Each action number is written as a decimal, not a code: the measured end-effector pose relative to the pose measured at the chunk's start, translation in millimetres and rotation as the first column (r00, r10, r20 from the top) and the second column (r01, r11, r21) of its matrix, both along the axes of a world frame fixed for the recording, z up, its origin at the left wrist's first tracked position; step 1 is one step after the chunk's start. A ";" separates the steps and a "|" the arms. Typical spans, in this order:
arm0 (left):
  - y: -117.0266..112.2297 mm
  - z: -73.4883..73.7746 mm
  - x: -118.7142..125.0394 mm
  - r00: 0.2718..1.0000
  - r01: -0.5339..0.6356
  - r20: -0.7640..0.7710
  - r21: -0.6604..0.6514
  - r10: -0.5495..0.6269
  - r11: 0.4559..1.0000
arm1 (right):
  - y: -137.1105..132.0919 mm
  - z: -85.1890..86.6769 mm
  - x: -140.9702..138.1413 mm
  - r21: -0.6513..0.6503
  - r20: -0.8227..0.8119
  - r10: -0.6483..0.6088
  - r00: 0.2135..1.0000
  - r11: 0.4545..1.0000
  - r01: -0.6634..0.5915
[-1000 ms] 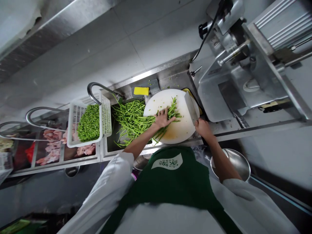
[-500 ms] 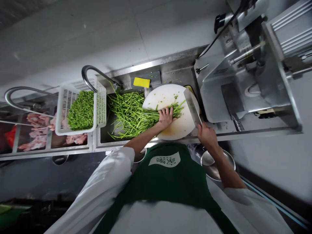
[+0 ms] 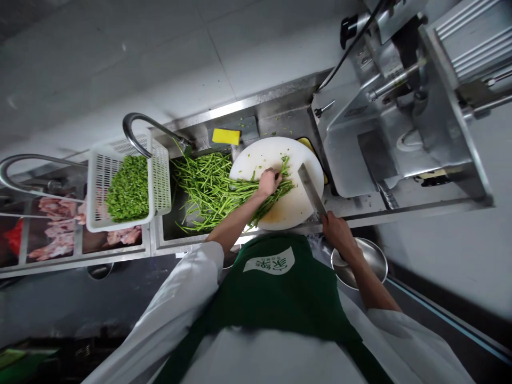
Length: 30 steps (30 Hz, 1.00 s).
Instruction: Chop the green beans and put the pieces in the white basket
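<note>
My left hand [image 3: 268,181] is curled over a bundle of long green stems [image 3: 216,186] where they lie on the round white cutting board [image 3: 298,205]. The stems trail left off the board into the sink [image 3: 172,234]. My right hand [image 3: 335,230] grips the handle of a cleaver [image 3: 310,189], whose blade lies over the board just right of the stem tips. Small green bits lie scattered on the far part of the board.
A white slotted basket [image 3: 158,178] of chopped greens sits on the sink's left edge, under a curved tap [image 3: 140,120]. A yellow sponge [image 3: 226,136] lies behind the sink. A metal slicing machine [image 3: 396,122] stands on the right. A steel bowl [image 3: 366,261] sits below the counter. Raw meat [image 3: 60,224] fills trays at left.
My left hand went from flat on the stems to a curled grip and gathered them. The cleaver swung in from the board's right edge toward the stem tips.
</note>
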<state>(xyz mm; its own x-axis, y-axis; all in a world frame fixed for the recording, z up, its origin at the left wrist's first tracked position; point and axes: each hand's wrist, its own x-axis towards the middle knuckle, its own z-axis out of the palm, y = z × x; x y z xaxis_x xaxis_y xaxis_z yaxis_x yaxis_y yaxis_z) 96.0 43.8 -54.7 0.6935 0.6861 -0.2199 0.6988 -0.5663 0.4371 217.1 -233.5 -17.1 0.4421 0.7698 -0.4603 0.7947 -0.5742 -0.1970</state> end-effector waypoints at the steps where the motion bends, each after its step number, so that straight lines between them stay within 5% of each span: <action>1: 1.1 -3.5 -1.6 1.000 0.010 0.016 0.010 -0.010 1.000 | 0.0 0.4 -0.7 0.004 0.001 0.004 1.000 1.000 -0.004; 14: -7.8 -15.4 9.2 0.998 -0.039 -0.049 0.005 0.039 0.999 | 13.4 13.6 13.3 -0.062 -0.029 0.115 0.993 0.991 -0.117; 26: -4.8 -4.9 13.6 0.996 -0.049 -0.073 -0.046 0.046 0.998 | 41.2 19.7 21.8 -0.164 -0.099 0.147 0.984 0.973 -0.162; 30: -4.7 -0.5 9.5 0.997 -0.064 -0.040 -0.054 0.062 0.996 | 27.4 32.8 31.5 -0.127 -0.114 0.142 0.983 0.980 -0.156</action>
<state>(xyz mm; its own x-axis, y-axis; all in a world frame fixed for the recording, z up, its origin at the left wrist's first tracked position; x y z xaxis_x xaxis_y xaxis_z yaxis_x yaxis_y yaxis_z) 105.4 39.1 -55.2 0.6393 0.7145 -0.2842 0.7493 -0.4960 0.4387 248.6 -206.1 15.7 0.2717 0.7515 -0.6012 0.8527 -0.4776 -0.2117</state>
